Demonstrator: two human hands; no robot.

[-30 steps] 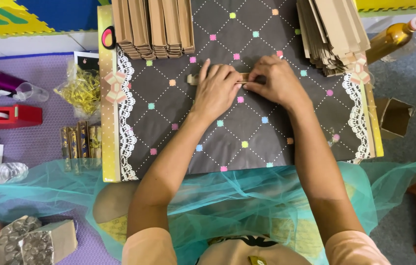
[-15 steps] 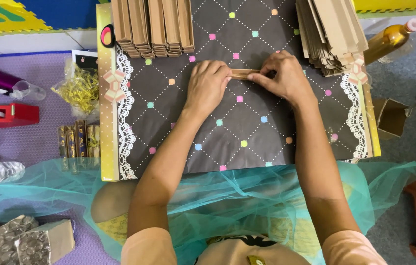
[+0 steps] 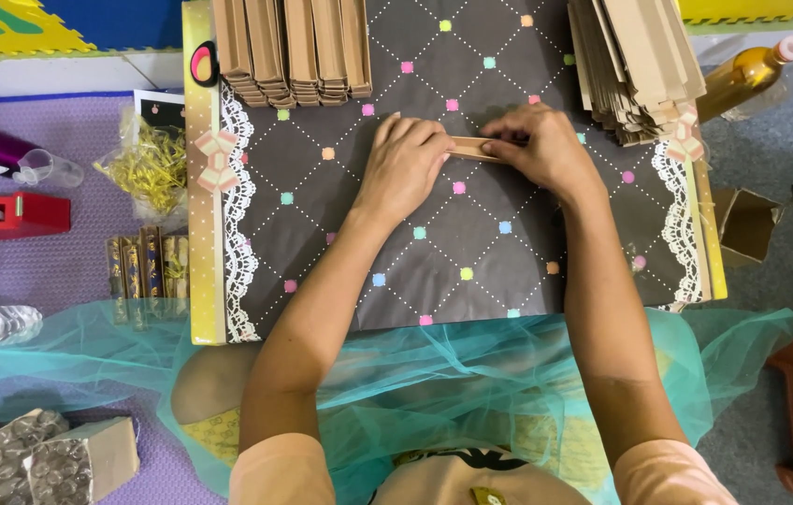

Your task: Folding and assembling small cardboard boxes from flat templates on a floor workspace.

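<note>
Pressing a folded brown paper strip (image 3: 479,148) flat between left hand (image 3: 403,166) and right hand (image 3: 546,151), fingertips closed on it, a person works on a dotted black board (image 3: 471,271); stacked strips (image 3: 289,47) lie just beyond.

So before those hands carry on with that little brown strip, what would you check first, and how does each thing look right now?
1. Both hands on the brown paper strip: ok, left hand and right hand press it.
2. Strip flat on the dark patterned board: ok.
3. Fold lines crisp: cannot tell, fingers cover them.
4. Folded brown stacks out of the way: ok, at the far edge.
5. Flat paper pile beside the right hand: ok.
6. Bottle off the board: ok.
</note>
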